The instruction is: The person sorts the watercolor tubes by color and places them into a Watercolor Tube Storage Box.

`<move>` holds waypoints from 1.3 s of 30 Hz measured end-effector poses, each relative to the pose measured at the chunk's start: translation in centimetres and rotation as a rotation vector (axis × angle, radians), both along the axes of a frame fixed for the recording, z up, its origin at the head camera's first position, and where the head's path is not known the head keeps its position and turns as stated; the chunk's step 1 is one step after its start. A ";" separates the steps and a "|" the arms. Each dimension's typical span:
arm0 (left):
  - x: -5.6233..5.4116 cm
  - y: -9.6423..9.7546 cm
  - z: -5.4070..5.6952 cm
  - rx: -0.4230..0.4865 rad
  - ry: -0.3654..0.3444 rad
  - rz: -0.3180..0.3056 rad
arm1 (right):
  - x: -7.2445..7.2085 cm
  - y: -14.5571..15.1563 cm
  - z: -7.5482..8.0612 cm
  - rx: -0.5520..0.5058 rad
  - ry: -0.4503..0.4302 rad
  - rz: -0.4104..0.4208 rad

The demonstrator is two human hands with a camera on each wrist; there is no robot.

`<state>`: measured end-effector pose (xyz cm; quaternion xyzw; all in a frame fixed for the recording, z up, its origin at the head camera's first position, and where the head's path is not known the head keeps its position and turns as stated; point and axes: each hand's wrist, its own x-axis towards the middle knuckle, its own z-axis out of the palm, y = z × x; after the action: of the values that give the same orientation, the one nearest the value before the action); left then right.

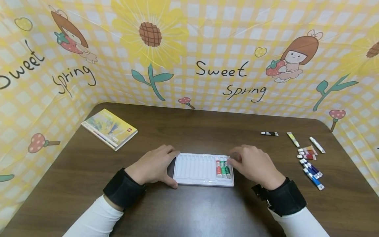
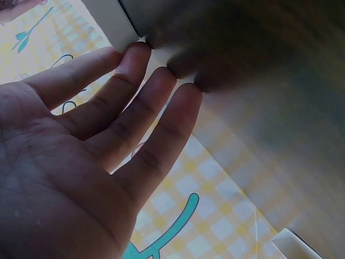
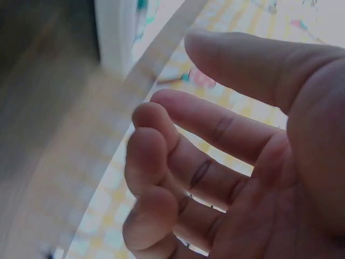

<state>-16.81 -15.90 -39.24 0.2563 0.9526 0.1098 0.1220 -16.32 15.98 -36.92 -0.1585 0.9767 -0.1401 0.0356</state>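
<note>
A white paint tray (image 1: 195, 168) with slots lies on the table in the head view. Its right end holds a red paint tube (image 1: 218, 168), a green tube (image 1: 223, 168) and a dark green tube (image 1: 227, 169), side by side. My left hand (image 1: 155, 164) spans the tray's left end, thumb by the front corner and forefinger by the back one. In the left wrist view its fingertips (image 2: 186, 100) reach down beside the tray's edge (image 2: 110, 24). By the tray's right end, my right hand (image 1: 256, 164) has loosely bent fingers; the right wrist view shows nothing between thumb and fingers.
Loose paint tubes lie at the right: a black one (image 1: 269, 133), a yellow one (image 1: 293, 139), a white one (image 1: 317, 144), several reddish ones (image 1: 307, 152) and blue ones (image 1: 313, 177). A yellow-covered book (image 1: 110, 128) sits at the back left. Patterned cloth (image 1: 189, 49) walls the table.
</note>
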 end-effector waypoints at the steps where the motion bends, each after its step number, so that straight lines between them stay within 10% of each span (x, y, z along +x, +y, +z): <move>1: 0.0 0.0 0.0 0.001 0.001 0.000 | -0.2 0.4 0.1 -0.001 -0.013 -0.010; 18: 0.0 -0.2 -0.1 0.014 0.019 -0.011 | -3.8 11.7 1.1 0.050 -0.070 -0.167; 39: -0.1 -0.2 0.0 0.004 0.002 -0.008 | -3.0 21.9 0.4 0.035 -0.174 -0.369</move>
<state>-16.89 -16.06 -39.22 0.2607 0.9514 0.1110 0.1208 -19.33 37.92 -36.52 0.0366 0.9847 -0.1402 0.0966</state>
